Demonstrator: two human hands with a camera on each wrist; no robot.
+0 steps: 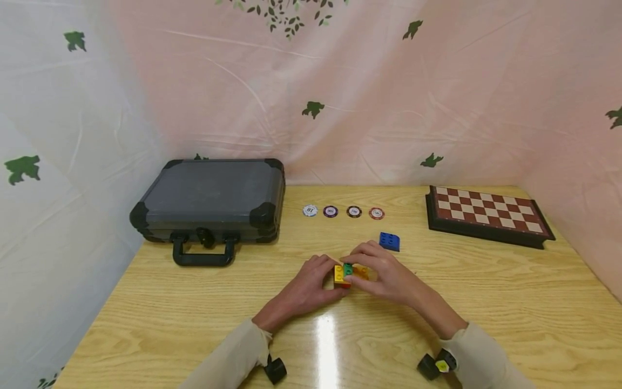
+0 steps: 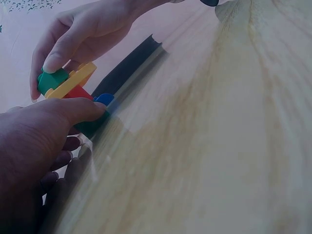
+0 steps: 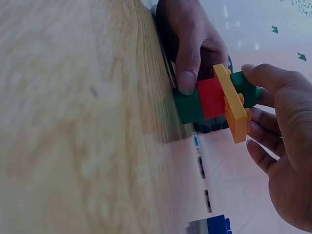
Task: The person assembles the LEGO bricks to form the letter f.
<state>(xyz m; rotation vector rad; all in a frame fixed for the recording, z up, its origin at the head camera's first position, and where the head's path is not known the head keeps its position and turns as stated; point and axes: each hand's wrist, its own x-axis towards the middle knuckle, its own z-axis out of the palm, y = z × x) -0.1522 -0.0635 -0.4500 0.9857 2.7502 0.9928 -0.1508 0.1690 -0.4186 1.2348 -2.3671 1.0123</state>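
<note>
– Before any force is applied to the stack, how should the two hands be set?

– As a pair: one braces, one presses. The left hand is clamped low, its thumb against the lower green brick. The right hand pinches the upper green brick at the top. Neither hand is free.

– Where is the stack located?

– In front of the person, at the table, nearer than the loose blue brick. It appears to stand on its base. Order from the bottom: lower green brick, red brick, yellow plate, upper green brick.

– Which feature requires care?

– The yellow plate. It overhangs the red brick, further on the person's right. Pressure on that overhang would probably lever the plate loose. The upper green brick lies roughly above the red one, so direct the force straight down through that column.

– Is the upper green brick fully seated?

– This cannot be confirmed; the fingers cover part of the joint. Square the brick to the studs, press evenly, and maintain the left-hand brace throughout. Check the seam for a gap, then lift the right fingers away without twisting.
</note>
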